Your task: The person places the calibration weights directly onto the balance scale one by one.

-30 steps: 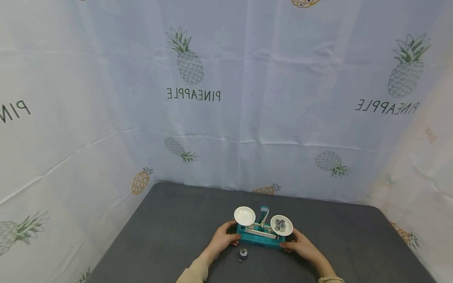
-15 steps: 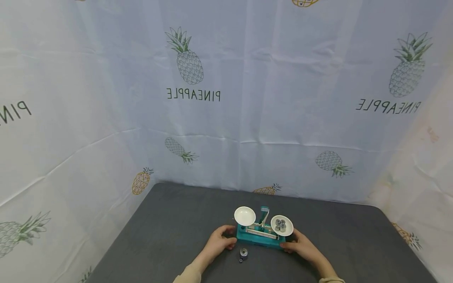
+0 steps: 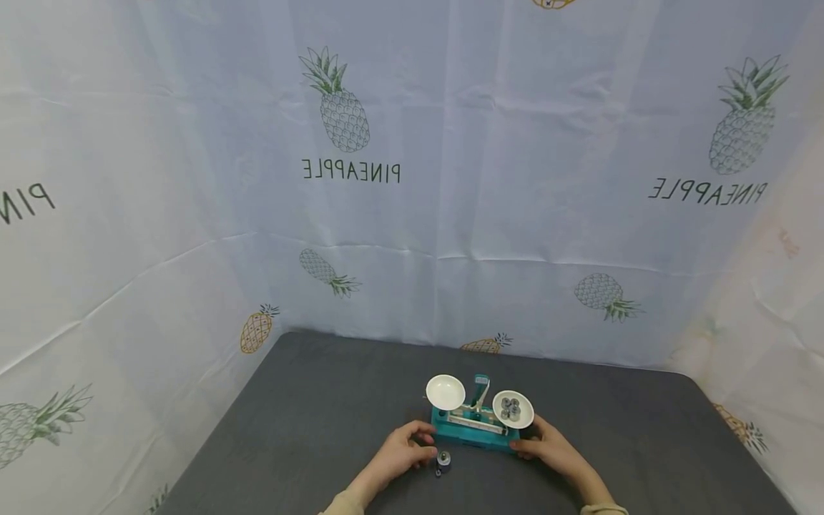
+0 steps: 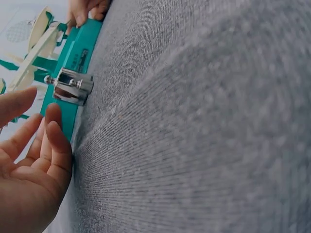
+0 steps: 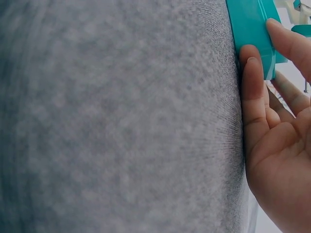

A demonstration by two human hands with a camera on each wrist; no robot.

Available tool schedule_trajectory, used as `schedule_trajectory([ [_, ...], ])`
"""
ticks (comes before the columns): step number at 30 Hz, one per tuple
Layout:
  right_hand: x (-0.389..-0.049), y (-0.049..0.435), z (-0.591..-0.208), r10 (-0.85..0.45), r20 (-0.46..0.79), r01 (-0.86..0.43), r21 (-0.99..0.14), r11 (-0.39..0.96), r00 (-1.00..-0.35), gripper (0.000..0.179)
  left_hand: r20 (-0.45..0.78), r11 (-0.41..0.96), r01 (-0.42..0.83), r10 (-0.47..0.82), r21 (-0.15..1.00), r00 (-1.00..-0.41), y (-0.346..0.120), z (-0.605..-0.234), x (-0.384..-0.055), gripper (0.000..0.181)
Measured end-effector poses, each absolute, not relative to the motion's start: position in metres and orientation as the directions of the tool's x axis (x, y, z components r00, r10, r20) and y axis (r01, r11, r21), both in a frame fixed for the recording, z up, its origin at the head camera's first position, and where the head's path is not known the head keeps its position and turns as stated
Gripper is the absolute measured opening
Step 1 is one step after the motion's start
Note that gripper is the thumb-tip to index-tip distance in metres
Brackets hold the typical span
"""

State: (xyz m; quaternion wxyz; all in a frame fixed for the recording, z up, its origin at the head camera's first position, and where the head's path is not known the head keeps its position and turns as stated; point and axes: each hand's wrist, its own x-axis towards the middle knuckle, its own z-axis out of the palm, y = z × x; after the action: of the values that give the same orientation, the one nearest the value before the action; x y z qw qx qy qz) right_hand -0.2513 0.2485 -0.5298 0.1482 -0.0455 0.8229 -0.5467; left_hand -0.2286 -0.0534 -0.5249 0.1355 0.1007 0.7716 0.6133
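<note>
A teal balance scale stands on the table with two cream pans. Its left pan holds nothing; its right pan, sitting lower, bears several metal weights. My right hand holds the base's right end, thumb on top and fingers along the end in the right wrist view. In front of the base stand a larger silver weight and a tiny one. My left hand hovers just left of these weights, thumb and fingers apart, holding nothing.
The dark grey tabletop spreads around the scale. Behind it and along both sides hangs a pale curtain printed with pineapples.
My left hand has let go of the scale's left end, drawn back, then moved right toward the weights in front. The right hand stays at the base's right end.
</note>
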Motion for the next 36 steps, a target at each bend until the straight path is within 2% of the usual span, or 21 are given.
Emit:
schedule_trajectory([
  [12,-0.250,0.248,-0.527,-0.251,-0.193,0.083,-0.916,0.393,-0.949,0.079,-0.060,0.214,0.034,0.417,0.976,-0.907,-0.042,-0.528,-0.223,0.030],
  [17,-0.250,0.247,-0.526,-0.248,-0.198,0.089,-0.915,0.393,-0.948,0.079,-0.031,0.228,0.070,0.412,0.971,-0.911,-0.040,-0.532,-0.222,0.028],
  [30,-0.250,0.248,-0.526,-0.252,-0.196,0.086,-0.917,0.389,-0.948,0.080,-0.061,0.233,0.031,0.375,0.972,-0.925,-0.039,-0.529,-0.221,0.026],
  [36,-0.250,0.248,-0.526,-0.259,-0.193,0.079,-0.916,0.393,-0.946,0.080,-0.046,0.261,0.053,0.359,0.964,-0.932,-0.039,-0.530,-0.221,0.025],
])
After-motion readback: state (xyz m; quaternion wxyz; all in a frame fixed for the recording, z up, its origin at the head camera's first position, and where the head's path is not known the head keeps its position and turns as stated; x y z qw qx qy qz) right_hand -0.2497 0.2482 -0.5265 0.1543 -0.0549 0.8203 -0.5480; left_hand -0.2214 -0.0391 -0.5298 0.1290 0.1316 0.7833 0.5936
